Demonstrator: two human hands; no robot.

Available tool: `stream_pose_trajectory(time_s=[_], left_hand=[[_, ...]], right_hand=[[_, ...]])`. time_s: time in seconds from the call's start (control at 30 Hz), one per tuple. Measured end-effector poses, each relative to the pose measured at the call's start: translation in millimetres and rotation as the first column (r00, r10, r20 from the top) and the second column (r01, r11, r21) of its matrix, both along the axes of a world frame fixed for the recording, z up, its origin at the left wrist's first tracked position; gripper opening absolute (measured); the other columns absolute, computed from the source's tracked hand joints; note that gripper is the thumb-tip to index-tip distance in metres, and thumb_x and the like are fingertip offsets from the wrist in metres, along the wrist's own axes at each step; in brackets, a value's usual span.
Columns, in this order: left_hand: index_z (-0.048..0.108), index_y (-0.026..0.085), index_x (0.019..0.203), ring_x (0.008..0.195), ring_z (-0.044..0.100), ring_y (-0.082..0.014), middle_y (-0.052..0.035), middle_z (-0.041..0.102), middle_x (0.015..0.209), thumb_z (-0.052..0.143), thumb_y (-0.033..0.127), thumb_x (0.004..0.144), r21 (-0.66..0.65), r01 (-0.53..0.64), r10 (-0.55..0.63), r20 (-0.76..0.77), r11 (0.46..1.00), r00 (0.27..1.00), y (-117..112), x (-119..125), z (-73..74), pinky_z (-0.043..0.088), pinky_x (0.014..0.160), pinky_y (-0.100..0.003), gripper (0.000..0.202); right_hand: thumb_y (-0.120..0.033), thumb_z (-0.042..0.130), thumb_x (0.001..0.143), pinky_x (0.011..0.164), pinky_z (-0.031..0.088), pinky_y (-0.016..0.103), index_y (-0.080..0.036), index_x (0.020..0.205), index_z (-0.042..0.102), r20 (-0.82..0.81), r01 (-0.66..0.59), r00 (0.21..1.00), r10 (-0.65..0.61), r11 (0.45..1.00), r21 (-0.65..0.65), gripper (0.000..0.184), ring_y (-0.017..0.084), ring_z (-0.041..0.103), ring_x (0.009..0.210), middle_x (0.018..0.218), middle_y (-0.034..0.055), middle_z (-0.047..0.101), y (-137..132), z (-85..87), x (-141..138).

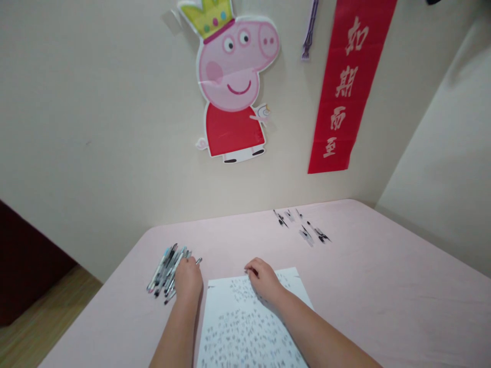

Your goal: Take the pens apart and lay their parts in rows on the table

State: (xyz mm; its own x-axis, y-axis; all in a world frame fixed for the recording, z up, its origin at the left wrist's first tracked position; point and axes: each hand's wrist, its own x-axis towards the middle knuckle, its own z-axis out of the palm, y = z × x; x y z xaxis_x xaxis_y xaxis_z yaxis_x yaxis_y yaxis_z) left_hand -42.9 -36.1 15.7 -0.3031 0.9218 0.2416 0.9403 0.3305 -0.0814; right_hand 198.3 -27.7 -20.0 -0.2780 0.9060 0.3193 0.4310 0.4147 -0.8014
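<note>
On the left of the pink tabletop lies a bundle of pens, mostly clear and dark barrels with a few light blue ones. My left hand rests at the bundle's right side, its fingers curled down among the pens. One pen pokes out past those fingers on the right, and the hand seems closed on it. Over the top edge of a handwritten sheet of paper is my right hand, with thumb and fingers pinched together. Whatever sits between those fingertips, if anything, is too small to make out.
Several pen parts, dark caps and clear pieces among them, lie scattered at the back right of the table. Behind stands a wall bearing a cartoon pig cutout and a red banner.
</note>
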Motion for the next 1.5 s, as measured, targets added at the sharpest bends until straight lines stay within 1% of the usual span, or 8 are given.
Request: stream_pose_trajectory(time_s=[0.17, 0.37, 0.5, 0.57, 0.7, 0.87, 1.13, 1.5], left_hand=[[0.063, 0.008, 0.091, 0.087, 0.062, -0.0244, -0.0151, 0.064, 0.092, 0.031, 0.002, 0.083, -0.072, 0.048, -0.048, 0.002, 0.996, 0.999, 1, -2, 5.4, 0.043, 0.073, -0.031, 0.033], [0.063, 0.011, 0.087, 0.087, 0.061, -0.0257, -0.0140, 0.064, 0.088, 0.037, 0.008, 0.084, -0.059, 0.142, -0.140, 0.032, 0.988, 0.990, -2, -4, 13.6, 0.043, 0.076, -0.034, 0.026], [0.060, 0.014, 0.093, 0.089, 0.059, -0.0213, -0.0099, 0.062, 0.093, 0.040, 0.012, 0.086, 0.030, 0.253, -0.254, 0.141, 0.967, 0.957, 3, 14, 19.7, 0.044, 0.079, -0.031, 0.022], [0.058, 0.016, 0.094, 0.088, 0.058, -0.0188, -0.0080, 0.060, 0.094, 0.039, 0.012, 0.086, 0.160, 0.342, -0.375, 0.301, 0.926, 0.877, 7, 30, 21.5, 0.045, 0.079, -0.030, 0.021], [0.055, 0.018, 0.090, 0.088, 0.056, -0.0183, -0.0061, 0.057, 0.091, 0.040, 0.010, 0.082, 0.378, 0.509, -0.634, 0.456, 0.774, 0.625, 9, 63, 17.0, 0.047, 0.080, -0.033, 0.019], [0.056, 0.019, 0.089, 0.085, 0.055, -0.0176, -0.0055, 0.057, 0.090, 0.042, 0.014, 0.083, 0.383, 0.571, -0.674, 0.561, 0.726, 0.481, 1, 91, 2.9, 0.047, 0.078, -0.031, 0.016], [0.059, 0.021, 0.091, 0.086, 0.056, -0.0176, -0.0045, 0.058, 0.091, 0.043, 0.021, 0.087, 0.328, 0.587, -0.648, 0.579, 0.741, 0.494, -7, 98, 0.2, 0.045, 0.077, -0.030, 0.017], [0.062, 0.022, 0.095, 0.085, 0.058, -0.0169, -0.0043, 0.062, 0.091, 0.042, 0.020, 0.087, 0.275, 0.570, -0.604, 0.593, 0.774, 0.533, -12, 97, 2.5, 0.044, 0.075, -0.027, 0.022]], right_hand=[[-0.008, 0.050, 0.077, 0.077, 0.045, 0.027, -0.018, 0.083, 0.067, -0.002, 0.004, 1.000, -0.004, 1.000, 0.010, 0.020, 0.016, 0.058, 0.081, 0.084, 0.0045, 0.063, 1, -1.4, 0], [-0.008, 0.050, 0.077, 0.076, 0.045, 0.028, -0.018, 0.082, 0.067, -0.014, -0.008, 1.000, 0.008, 1.000, 0.015, 0.021, 0.016, 0.058, 0.081, 0.084, 0.0047, 0.064, 2, -3.1, 1], [-0.010, 0.048, 0.076, 0.077, 0.045, 0.030, -0.018, 0.082, 0.067, -0.096, 0.021, 0.995, -0.021, 1.000, 0.000, 0.021, 0.017, 0.059, 0.081, 0.083, 0.0049, 0.063, 2, -3.1, 0], [-0.013, 0.049, 0.076, 0.074, 0.046, 0.030, -0.018, 0.086, 0.066, -0.196, 0.058, 0.978, -0.066, 0.997, -0.046, 0.020, 0.017, 0.059, 0.078, 0.083, 0.0051, 0.063, 4, -2.2, -1], [-0.027, 0.051, 0.078, 0.060, 0.046, 0.027, -0.018, 0.102, 0.059, -0.462, 0.032, 0.877, -0.128, 0.977, -0.210, 0.027, 0.015, 0.057, 0.065, 0.082, 0.0029, 0.061, 7, 1.8, -2], [-0.042, 0.055, 0.077, 0.045, 0.037, 0.022, -0.020, 0.108, 0.055, -0.586, -0.028, 0.789, -0.186, 0.941, -0.336, 0.038, 0.010, 0.049, 0.052, 0.079, 0.0004, 0.058, 9, 7.1, 0], [-0.049, 0.055, 0.077, 0.049, 0.038, 0.025, -0.016, 0.079, 0.065, -0.457, -0.005, 0.878, -0.142, 0.952, -0.305, 0.034, 0.013, 0.048, 0.052, 0.064, 0.0014, 0.058, 9, 12.8, 2], [-0.045, 0.053, 0.079, 0.058, 0.041, 0.026, -0.018, 0.074, 0.062, -0.367, -0.015, 0.927, -0.073, 0.973, -0.231, 0.029, 0.015, 0.052, 0.061, 0.063, 0.0004, 0.057, 7, 20.9, 3]])
